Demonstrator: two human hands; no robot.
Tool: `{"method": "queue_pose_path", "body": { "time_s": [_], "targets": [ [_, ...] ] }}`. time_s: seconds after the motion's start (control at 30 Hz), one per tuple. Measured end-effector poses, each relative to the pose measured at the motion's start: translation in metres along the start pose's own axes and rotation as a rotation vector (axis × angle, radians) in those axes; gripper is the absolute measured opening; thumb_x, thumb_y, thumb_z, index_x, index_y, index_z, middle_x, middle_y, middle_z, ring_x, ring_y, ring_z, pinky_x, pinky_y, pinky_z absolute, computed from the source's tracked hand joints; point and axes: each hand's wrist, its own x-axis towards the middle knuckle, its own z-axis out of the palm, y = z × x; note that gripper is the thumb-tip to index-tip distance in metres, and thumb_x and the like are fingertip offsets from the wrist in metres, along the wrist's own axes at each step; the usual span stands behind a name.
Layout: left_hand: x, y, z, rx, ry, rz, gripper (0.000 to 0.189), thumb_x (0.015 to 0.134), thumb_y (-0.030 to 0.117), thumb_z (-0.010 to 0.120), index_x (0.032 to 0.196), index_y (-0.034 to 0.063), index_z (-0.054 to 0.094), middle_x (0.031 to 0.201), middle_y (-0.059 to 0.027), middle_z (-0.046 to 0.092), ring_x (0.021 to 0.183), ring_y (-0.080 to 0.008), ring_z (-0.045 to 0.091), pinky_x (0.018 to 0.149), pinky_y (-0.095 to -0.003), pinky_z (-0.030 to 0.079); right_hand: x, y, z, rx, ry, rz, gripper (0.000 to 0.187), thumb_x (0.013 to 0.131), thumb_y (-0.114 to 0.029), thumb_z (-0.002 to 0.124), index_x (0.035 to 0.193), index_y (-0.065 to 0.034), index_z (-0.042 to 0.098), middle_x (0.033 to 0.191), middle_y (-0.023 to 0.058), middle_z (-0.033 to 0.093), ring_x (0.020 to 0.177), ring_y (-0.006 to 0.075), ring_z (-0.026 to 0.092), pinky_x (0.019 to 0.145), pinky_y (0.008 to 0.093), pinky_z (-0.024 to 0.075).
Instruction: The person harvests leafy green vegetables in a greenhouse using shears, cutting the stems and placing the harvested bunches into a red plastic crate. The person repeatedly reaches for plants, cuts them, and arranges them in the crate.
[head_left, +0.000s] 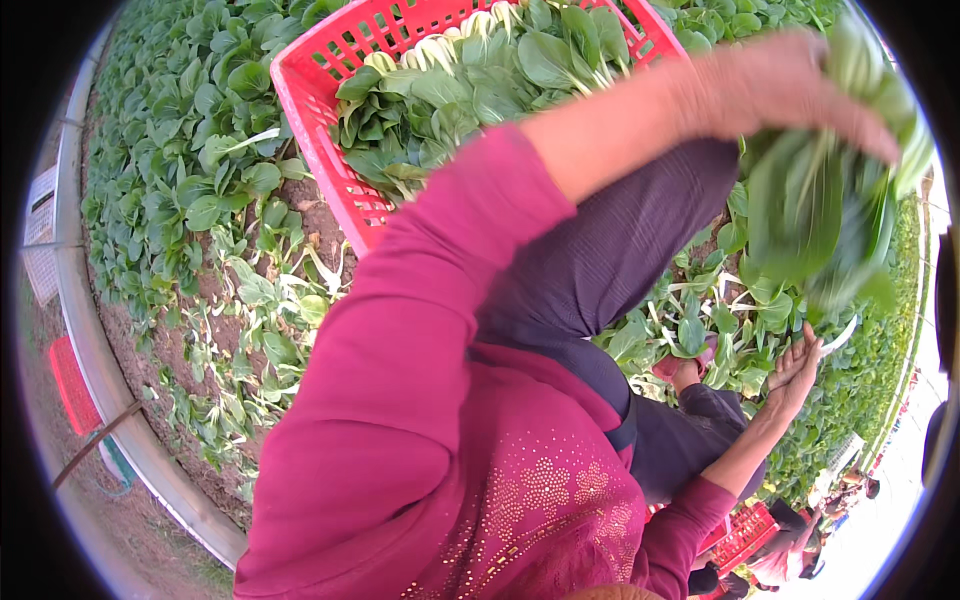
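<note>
My left hand (795, 94), blurred, grips a bunch of leafy greens with pale stalks, likely bok choy (802, 210), at the upper right. Lower down at the right, my right hand (795, 367) has its fingers partly curled, below the hanging leaves. A pale curved thing (840, 337) shows beside its fingertips; whether it is a blade or a stalk I cannot tell. Beyond my left forearm, a red plastic crate (319, 135) holds many cut greens (480, 86), with white stalk ends along its far side.
Growing greens (165, 135) cover the bed. Cut leaves (247, 337) litter soil at the left, inside a pale curved edging (97, 300). A red crate (73, 382) lies outside it. My bent knee (675, 195) is near the crate. People (780, 555) and red crates (742, 536) are lower right.
</note>
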Motion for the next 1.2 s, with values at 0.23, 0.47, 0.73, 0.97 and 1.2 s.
{"method": "queue_pose_path", "body": {
  "time_s": [0.23, 0.47, 0.73, 0.97, 1.2],
  "targets": [
    [-0.078, 0.131, -0.114, 1.69, -0.005, 0.334, 0.087, 0.066, 0.024, 0.082, 0.138, -0.001, 0.039, 0.124, -0.0179, 0.053, 0.118, -0.0254, 0.052, 0.104, -0.0361, 0.039, -0.011, 0.048, -0.075, 0.115, 0.32, 0.078, 0.042, 0.097, -0.033, 0.056, 0.124, -0.001, 0.056, 0.072, -0.0041, 0.042, 0.056, 0.0047, 0.038, 0.043, 0.0183, 0.0343],
    [-0.153, -0.025, -0.195, 1.904, -0.594, -0.216, 0.058, 0.081, 0.002, 0.048, 0.137, -0.0058, 0.037, 0.13, -0.0215, 0.051, 0.123, -0.033, 0.048, 0.105, -0.0405, 0.04, -0.004, 0.067, -0.09, 0.155, 0.422, 0.205, 0.04, 0.097, -0.033, 0.057, 0.119, -0.0005, 0.056, 0.069, -0.0039, 0.042, 0.054, 0.0052, 0.038, 0.044, 0.0193, 0.0328],
    [-0.164, -0.05, -0.205, 1.657, -0.645, -0.444, 0.106, 0.058, 0.016, 0.08, 0.145, -0.0052, 0.023, 0.152, -0.0213, 0.025, 0.142, -0.0358, 0.022, 0.114, -0.043, 0.028, 0.019, 0.067, -0.032, 0.071, 0.431, 0.267, 0.026, 0.098, -0.032, 0.055, 0.103, -0.0068, 0.058, 0.067, -0.0039, 0.048, 0.051, 0.0054, 0.042, 0.043, 0.02, 0.0367],
    [-0.15, -0.046, -0.171, 1.861, -0.525, -0.35, 0.052, 0.081, 0.018, 0.061, 0.13, 0.0026, 0.051, 0.146, -0.012, 0.041, 0.136, -0.0275, 0.037, 0.104, -0.0412, 0.037, 0.031, 0.078, -0.003, 0.029, 0.408, 0.386, 0.023, 0.096, -0.031, 0.056, 0.106, -0.01, 0.06, 0.076, -0.0032, 0.062, 0.054, 0.0034, 0.052, 0.041, 0.0189, 0.0381],
    [-0.168, -0.097, -0.204, 1.873, -0.413, -0.464, 0.062, 0.092, 0.031, 0.053, 0.144, 0.0022, 0.033, 0.152, -0.013, 0.03, 0.141, -0.0273, 0.028, 0.115, -0.0442, 0.02, 0.041, 0.126, 0.027, -0.342, 0.297, 0.396, 0.022, 0.094, -0.026, 0.06, 0.104, -0.0063, 0.063, 0.066, -0.0067, 0.047, 0.05, 0.0042, 0.041, 0.043, 0.0185, 0.0326]
  ]
}}
